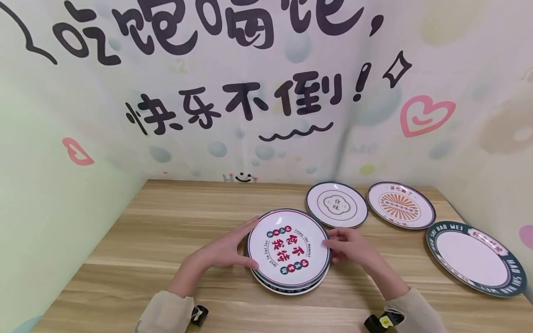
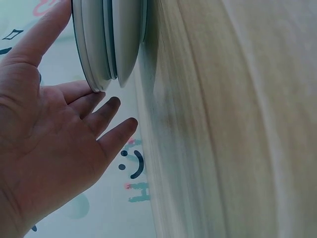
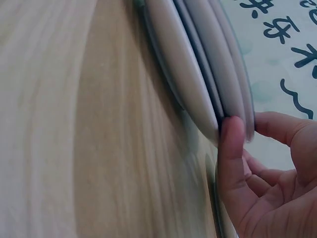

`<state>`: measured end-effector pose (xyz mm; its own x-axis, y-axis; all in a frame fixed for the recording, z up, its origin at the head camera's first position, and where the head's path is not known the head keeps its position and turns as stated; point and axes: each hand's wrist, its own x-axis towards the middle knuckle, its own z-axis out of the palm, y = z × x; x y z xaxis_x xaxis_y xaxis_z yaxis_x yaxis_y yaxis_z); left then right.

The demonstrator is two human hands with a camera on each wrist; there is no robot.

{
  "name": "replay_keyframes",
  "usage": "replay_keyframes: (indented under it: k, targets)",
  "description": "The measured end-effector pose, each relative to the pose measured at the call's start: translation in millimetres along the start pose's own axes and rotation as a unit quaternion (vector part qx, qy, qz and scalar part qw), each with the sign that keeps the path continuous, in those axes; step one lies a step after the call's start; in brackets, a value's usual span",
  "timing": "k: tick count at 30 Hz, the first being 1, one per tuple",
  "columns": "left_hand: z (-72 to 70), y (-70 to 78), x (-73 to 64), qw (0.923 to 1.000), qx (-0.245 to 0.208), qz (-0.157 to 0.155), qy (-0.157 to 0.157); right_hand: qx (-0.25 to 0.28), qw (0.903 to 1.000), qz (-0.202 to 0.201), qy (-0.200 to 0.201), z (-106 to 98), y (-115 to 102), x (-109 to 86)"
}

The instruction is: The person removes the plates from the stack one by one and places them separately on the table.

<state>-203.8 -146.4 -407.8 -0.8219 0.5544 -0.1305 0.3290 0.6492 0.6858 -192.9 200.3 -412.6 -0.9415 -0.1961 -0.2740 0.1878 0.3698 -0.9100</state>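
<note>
A stack of round plates (image 1: pixel 288 249) is at the middle of the table; the top one is white with a dark rim and red characters. My left hand (image 1: pixel 228 247) holds the stack's left rim, its thumb at the near side and fingers farther back. In the left wrist view, a fingertip meets the plates' edge (image 2: pixel 91 54), while other fingers of the left hand (image 2: pixel 59 124) stretch out apart from it. At the opposite rim, my right hand (image 1: pixel 351 245) pinches the upper plates (image 3: pixel 218 59) between thumb and fingers. The fingers' undersides are partly hidden in the head view.
Behind the stack to the right lie a white plate with a dark rim (image 1: pixel 353 210) and an orange-patterned plate (image 1: pixel 420 212). A larger green-rimmed plate (image 1: pixel 470 259) is at the right edge. A printed wall (image 1: pixel 233 157) borders the wooden table (image 1: pixel 166 217) behind.
</note>
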Motion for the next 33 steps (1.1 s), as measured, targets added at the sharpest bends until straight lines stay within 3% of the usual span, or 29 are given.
replay_keyframes:
  k: [5,10,18,27,33]
  targets:
    - [-0.5,0.3,-0.9,1.0,0.004,0.004,0.001,-0.04,0.9982,-0.007,0.043,5.5,-1.7,2.3]
    - [-0.7,1.3,-1.7,0.9998,0.008,0.015,-0.006,-0.082,0.9942,-0.04,0.057,5.7,-6.8,0.4]
    - [0.3,3.7,-4.5,0.9998,0.018,0.011,-0.005,-0.098,0.9884,-0.069,0.093,3.6,-8.3,-3.1]
    - [1.2,6.5,-4.7,0.9999,0.016,-0.001,-0.005,-0.031,0.9939,-0.044,0.096,-11.8,-5.4,-6.6]
    - [1.3,6.0,-4.4,0.9997,0.019,-0.012,-0.004,-0.018,0.9936,-0.042,0.103,-23.3,-5.1,-10.8]
